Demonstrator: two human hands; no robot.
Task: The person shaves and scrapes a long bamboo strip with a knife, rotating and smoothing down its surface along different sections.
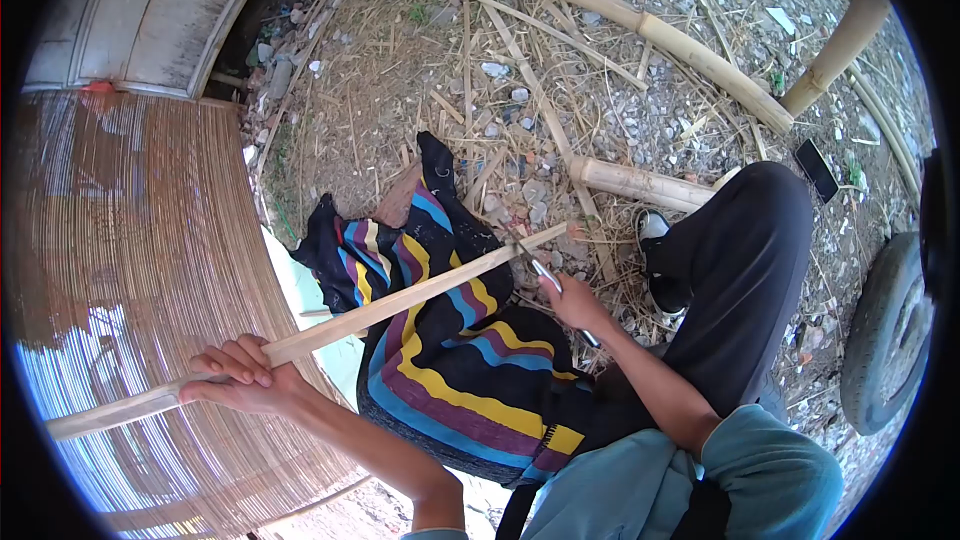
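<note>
A long, pale bamboo strip (400,302) slants from the lower left up over a striped cloth (465,365) spread over my leg. My left hand (240,377) is closed around the strip near its lower part. In my right hand (572,302) is a knife (545,273), its fingers wrapped round the handle. The dark blade meets the strip close to its upper right end. Part of the handle sticks out below my right hand.
A screen of thin slats (150,270) stands at the left. Bamboo poles (640,25) lie on the littered ground, with another pole (645,185) beside my shoe (655,240). A phone (817,171) and a tyre (885,335) are at the right.
</note>
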